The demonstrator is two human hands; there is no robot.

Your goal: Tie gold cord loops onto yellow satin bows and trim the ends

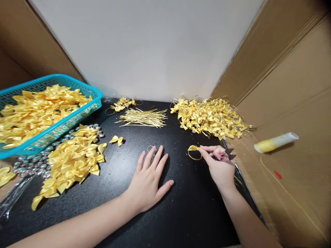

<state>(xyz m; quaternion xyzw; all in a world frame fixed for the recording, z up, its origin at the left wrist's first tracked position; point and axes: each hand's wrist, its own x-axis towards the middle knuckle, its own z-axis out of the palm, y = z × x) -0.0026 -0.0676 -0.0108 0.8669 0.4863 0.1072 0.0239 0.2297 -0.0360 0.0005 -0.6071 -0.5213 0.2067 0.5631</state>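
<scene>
Head view shows a looped yellow bow (193, 148) over the right part of the black table (191, 206), its edge pinched between thumb and fingers of the right hand (219, 168), which also has a dark pointed item (229, 155) against it that I cannot identify. Left of it, the left hand (148, 184) lies palm down with fingers spread, its fingertips at a thin ring (149, 148). Farther out are a pile of looped bows (212, 117), gold strips (143, 117), loose yellow bows (74, 155), silvery beads (33, 163) and a blue basket (100, 95) of more bows.
</scene>
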